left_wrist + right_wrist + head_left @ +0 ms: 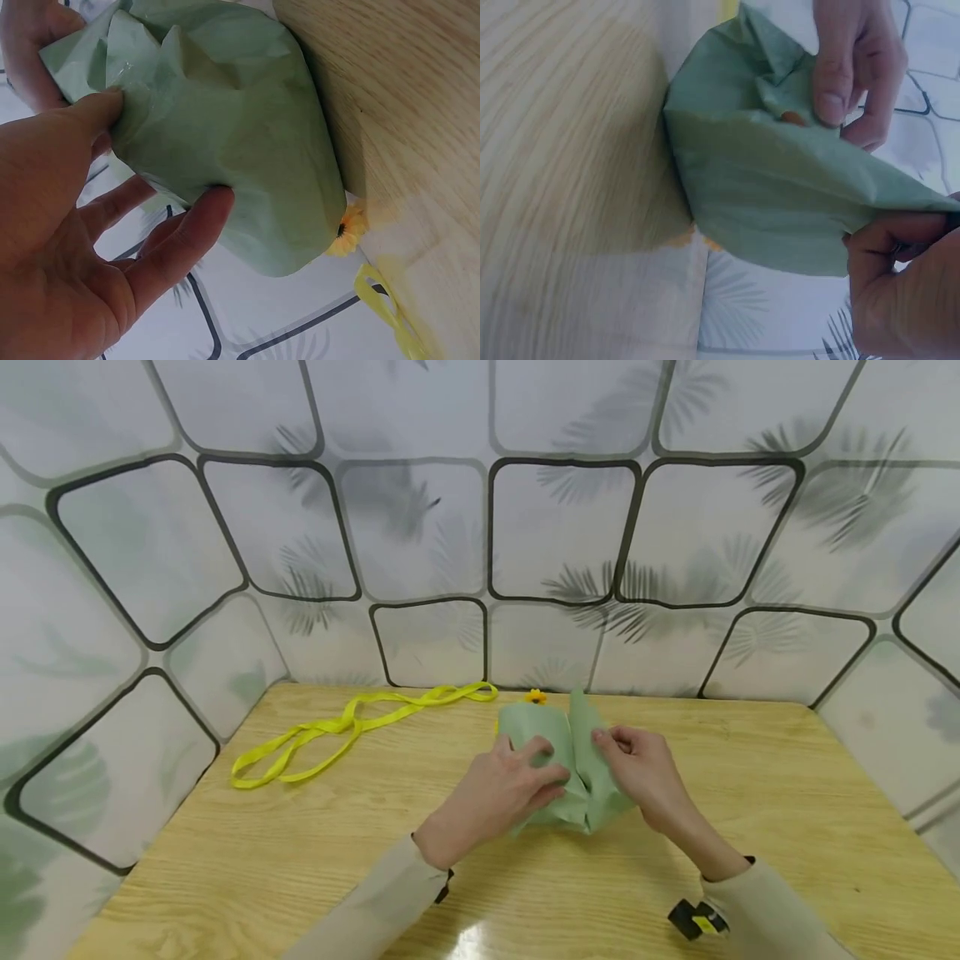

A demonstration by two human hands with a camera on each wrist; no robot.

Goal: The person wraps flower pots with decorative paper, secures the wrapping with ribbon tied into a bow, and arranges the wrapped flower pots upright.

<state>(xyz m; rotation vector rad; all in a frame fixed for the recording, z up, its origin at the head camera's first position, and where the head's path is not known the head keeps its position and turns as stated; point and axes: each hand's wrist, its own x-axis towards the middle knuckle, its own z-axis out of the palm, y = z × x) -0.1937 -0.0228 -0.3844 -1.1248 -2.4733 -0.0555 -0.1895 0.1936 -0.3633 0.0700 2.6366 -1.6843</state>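
In two beige sleeves, nearest, reaches over one table, one black device at the right cuff. With the left hand, spreads lightly bent fingers and rests the tips on one green wrap, lying on the table's far half, near the middle. With the right hand, pinches the wrap's edge between thumb and fingers. Just past the wrap's far end, shows one orange flower. Off to the left, has one yellow ribbon looped on the table, one end near the wrap. Faces one patterned backdrop.
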